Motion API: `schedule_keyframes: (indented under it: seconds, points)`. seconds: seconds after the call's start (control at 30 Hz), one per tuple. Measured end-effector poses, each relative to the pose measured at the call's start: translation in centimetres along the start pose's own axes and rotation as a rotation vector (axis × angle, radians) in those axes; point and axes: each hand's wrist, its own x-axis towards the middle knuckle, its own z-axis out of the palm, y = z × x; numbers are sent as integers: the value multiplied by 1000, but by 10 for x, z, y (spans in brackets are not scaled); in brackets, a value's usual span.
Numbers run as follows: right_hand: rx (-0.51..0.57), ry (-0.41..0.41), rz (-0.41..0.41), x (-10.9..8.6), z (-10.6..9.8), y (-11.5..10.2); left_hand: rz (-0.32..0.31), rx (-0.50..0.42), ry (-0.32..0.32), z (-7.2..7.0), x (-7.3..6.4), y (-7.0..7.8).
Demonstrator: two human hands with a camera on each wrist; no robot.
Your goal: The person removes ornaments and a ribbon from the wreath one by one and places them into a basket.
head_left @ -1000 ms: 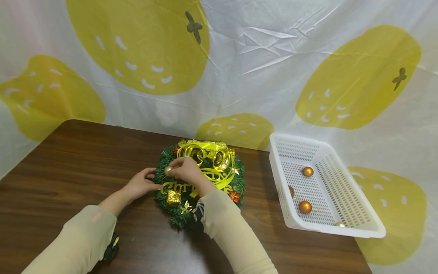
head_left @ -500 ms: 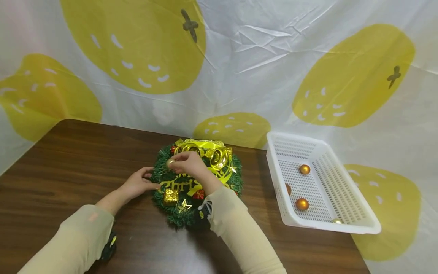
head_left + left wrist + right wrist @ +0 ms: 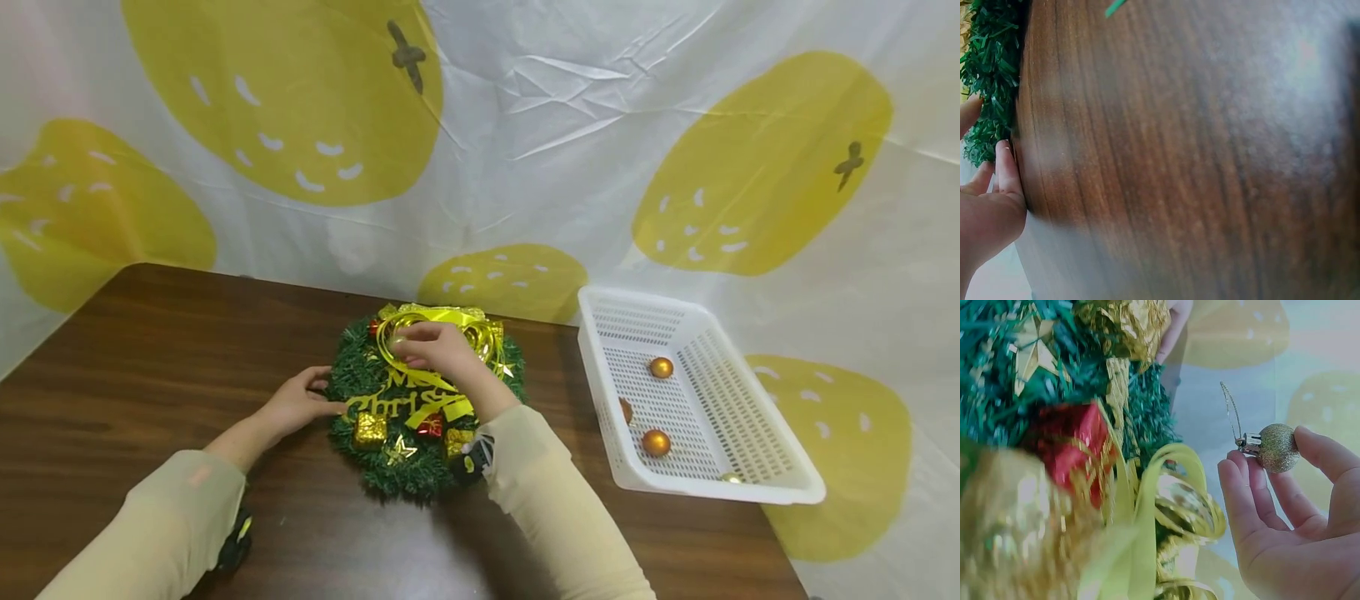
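Note:
In the right wrist view, my right hand [image 3: 1310, 519] pinches a glittery gold Christmas ball [image 3: 1280, 449] between thumb and fingertips. A silver cap and a thin gold string loop show on the ball. The right hand hovers over the upper middle of a green Christmas wreath [image 3: 408, 479] lying on the table, close to its gold bells [image 3: 1188, 509] and yellow ribbon. My left hand [image 3: 292, 408] lies at the wreath's left edge, thumb and loosely extended fingertips touching the greenery. Gold lettering, a gold gift box [image 3: 371, 431], a red gift box [image 3: 430, 425] and a gold star [image 3: 400, 450] decorate the wreath.
To the right stands a white perforated basket [image 3: 600, 417] holding a few orange balls [image 3: 656, 442] and a gold ball [image 3: 731, 478]. Behind the brown wooden table [image 3: 187, 358] hangs a white curtain with yellow fruit prints [image 3: 495, 125].
My right hand has moved right and slightly up, from the wreath's left side to over its bells, with the gold ball in its fingers. The left hand has stayed at the edge.

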Motion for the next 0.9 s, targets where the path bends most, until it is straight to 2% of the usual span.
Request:
schedule_keyframes:
  seconds: [0.37, 0.9]
  points:
    - [-33, 37, 14, -14, -29, -7, -8, -15, -23, 0, -1, 0]
    - [-55, 115, -19, -35, -76, -8, -2, 5, -10, 1, 0, -1]
